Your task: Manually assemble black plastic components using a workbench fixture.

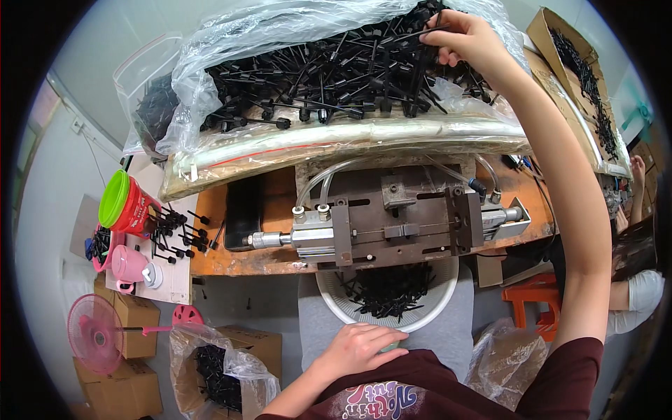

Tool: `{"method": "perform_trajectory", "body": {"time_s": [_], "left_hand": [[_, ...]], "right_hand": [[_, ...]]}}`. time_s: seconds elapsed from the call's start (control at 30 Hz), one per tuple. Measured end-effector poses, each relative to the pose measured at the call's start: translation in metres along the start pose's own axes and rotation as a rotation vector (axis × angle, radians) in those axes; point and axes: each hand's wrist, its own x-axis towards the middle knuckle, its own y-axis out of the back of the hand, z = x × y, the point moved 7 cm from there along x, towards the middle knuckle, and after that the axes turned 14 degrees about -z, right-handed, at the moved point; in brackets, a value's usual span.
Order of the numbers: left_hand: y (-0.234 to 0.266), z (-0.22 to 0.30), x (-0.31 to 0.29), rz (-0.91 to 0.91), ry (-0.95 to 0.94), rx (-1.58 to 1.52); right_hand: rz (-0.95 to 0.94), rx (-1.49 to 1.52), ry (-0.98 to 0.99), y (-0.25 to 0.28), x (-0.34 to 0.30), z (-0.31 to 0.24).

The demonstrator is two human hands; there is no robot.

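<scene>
My right hand [467, 40] is raised at the top of the view, thumb and fingers pinched on a thin black rod [435, 29]. Below and left of it lies a large heap of black rods with knobbed ends [308, 73], inside an opened clear plastic bag [245, 31]. My left hand [358, 348] is low in front of my body, closed around a small pale green thing [390, 346], mostly hidden by the fingers. Just beyond this hand, a white basket [420, 323] on my lap holds many black pieces [392, 290].
A metal clamping fixture [399, 227] with clear air hoses [308, 185] stands on the orange bench [241, 262]. At left are a red bucket [133, 210], loose black rods [175, 231] and a pink fan [94, 332]. A co-worker's arm [638, 171] and an orange stool [532, 297] are at right.
</scene>
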Motion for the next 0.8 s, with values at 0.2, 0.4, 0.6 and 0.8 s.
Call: {"method": "perform_trajectory", "body": {"time_s": [0.2, 0.4, 0.6, 0.8], "left_hand": [[0.007, 0.004, 0.003, -0.013, -0.007, 0.016], [0.042, 0.024, 0.017, 0.048, -0.011, 0.078], [0.103, 0.045, 0.037, 0.442, -0.114, 0.035], [0.121, 0.045, 0.048, 0.561, -0.094, 0.083]], "right_hand": [[-0.044, 0.281, -0.166, 0.018, 0.0, 0.036], [0.037, 0.4, -0.107, 0.045, -0.006, 0.044], [0.212, 0.491, 0.109, 0.019, -0.066, -0.009], [0.029, 0.586, -0.081, -0.096, -0.185, -0.057]]}}
